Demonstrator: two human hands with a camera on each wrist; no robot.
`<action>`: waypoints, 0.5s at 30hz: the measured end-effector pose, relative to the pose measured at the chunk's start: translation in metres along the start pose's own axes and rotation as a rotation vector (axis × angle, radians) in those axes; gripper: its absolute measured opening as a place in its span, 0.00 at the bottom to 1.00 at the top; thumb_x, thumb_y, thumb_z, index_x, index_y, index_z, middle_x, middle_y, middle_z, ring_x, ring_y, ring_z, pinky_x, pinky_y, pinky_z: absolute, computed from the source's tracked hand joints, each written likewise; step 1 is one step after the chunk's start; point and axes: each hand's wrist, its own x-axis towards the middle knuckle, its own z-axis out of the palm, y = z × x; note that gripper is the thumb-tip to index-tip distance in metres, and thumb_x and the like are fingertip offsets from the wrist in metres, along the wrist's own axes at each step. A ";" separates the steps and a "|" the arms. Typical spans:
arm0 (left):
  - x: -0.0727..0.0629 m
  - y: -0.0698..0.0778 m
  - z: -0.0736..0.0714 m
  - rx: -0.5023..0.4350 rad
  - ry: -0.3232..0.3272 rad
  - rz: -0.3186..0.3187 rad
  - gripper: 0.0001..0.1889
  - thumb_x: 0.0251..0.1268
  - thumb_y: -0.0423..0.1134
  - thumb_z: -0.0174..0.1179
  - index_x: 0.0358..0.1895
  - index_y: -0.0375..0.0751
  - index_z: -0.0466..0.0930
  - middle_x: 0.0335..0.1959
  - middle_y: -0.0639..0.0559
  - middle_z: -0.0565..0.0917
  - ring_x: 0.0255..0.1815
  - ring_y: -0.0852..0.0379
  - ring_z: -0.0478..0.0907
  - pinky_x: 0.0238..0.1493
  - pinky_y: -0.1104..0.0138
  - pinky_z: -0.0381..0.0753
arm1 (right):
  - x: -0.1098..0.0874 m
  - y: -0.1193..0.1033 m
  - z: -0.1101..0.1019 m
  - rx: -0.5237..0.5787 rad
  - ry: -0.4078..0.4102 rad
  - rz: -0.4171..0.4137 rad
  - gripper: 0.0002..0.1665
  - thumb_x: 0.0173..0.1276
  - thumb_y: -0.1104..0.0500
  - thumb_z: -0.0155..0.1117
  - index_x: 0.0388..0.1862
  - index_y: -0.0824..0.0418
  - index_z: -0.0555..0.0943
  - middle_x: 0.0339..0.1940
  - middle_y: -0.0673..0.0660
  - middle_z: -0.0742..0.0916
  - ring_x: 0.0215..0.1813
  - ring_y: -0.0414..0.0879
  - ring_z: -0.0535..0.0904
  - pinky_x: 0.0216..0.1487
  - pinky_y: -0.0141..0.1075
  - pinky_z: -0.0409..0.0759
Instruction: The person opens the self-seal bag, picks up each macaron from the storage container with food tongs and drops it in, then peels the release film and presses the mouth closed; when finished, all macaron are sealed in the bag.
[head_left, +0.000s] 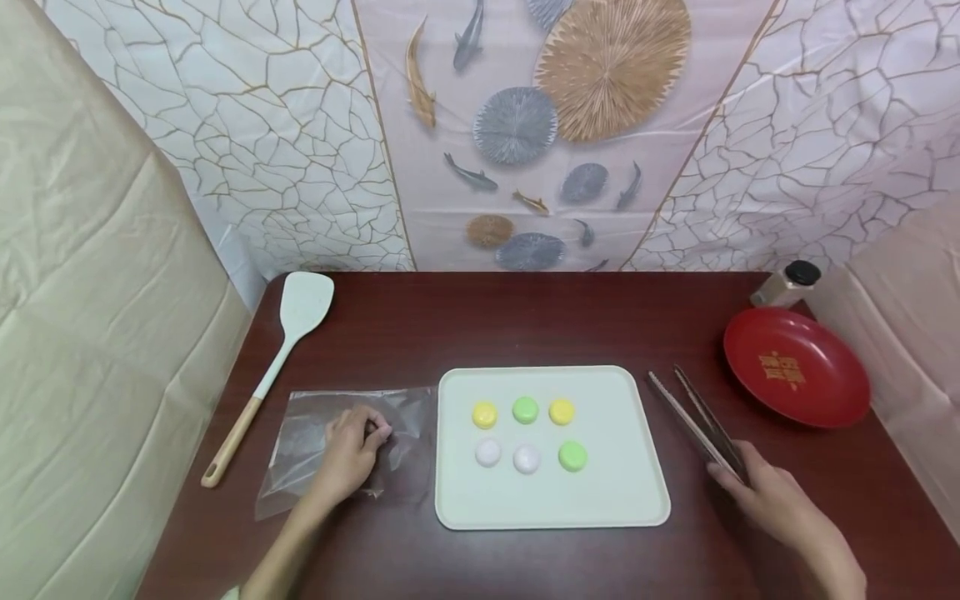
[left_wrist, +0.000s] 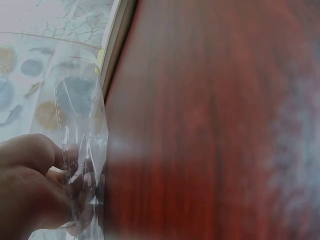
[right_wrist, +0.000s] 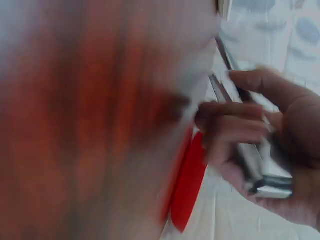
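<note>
On the left, my left hand (head_left: 349, 451) pinches a clear plastic bag (head_left: 303, 437) lying on the table. In the left wrist view the bag's film (left_wrist: 82, 107) rises in folds around the curled fingers. My right hand (head_left: 776, 502) grips metal tongs (head_left: 701, 427) near their handle end, and their two arms spread apart toward the far side. Between the hands lies a cream tray (head_left: 626, 479) with two rows of macarons: yellow ones (head_left: 484, 414), green ones (head_left: 573, 456) and pale whitish ones (head_left: 527, 459). Both tong tips are just right of the tray.
A red plate (head_left: 825, 367) with gold lettering is beyond the tongs at the right. Behind it stands a jar (head_left: 787, 286) with a black lid. A white spatula (head_left: 303, 304) with a wooden handle lies at the far left. Fabric walls border the dark table (head_left: 517, 321).
</note>
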 end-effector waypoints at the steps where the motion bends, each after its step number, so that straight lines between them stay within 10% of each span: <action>1: 0.000 0.000 -0.001 -0.006 -0.005 -0.012 0.05 0.74 0.27 0.66 0.39 0.37 0.79 0.30 0.50 0.82 0.40 0.51 0.73 0.67 0.40 0.59 | 0.000 -0.002 0.001 -0.006 0.029 -0.005 0.32 0.87 0.51 0.60 0.72 0.76 0.66 0.34 0.57 0.83 0.33 0.47 0.79 0.34 0.39 0.78; 8: 0.001 -0.002 -0.003 -0.012 -0.001 -0.042 0.03 0.77 0.26 0.64 0.42 0.34 0.79 0.33 0.47 0.83 0.40 0.49 0.76 0.69 0.41 0.61 | -0.010 -0.004 0.010 -0.034 0.377 -0.218 0.23 0.76 0.55 0.75 0.63 0.65 0.83 0.38 0.60 0.90 0.36 0.42 0.80 0.37 0.35 0.78; 15: 0.000 -0.009 0.003 -0.009 0.075 0.050 0.03 0.77 0.28 0.64 0.42 0.36 0.79 0.36 0.46 0.84 0.40 0.50 0.77 0.62 0.47 0.66 | -0.027 -0.012 0.028 -0.169 0.383 -0.457 0.31 0.56 0.57 0.89 0.60 0.58 0.89 0.32 0.35 0.83 0.32 0.29 0.72 0.32 0.31 0.75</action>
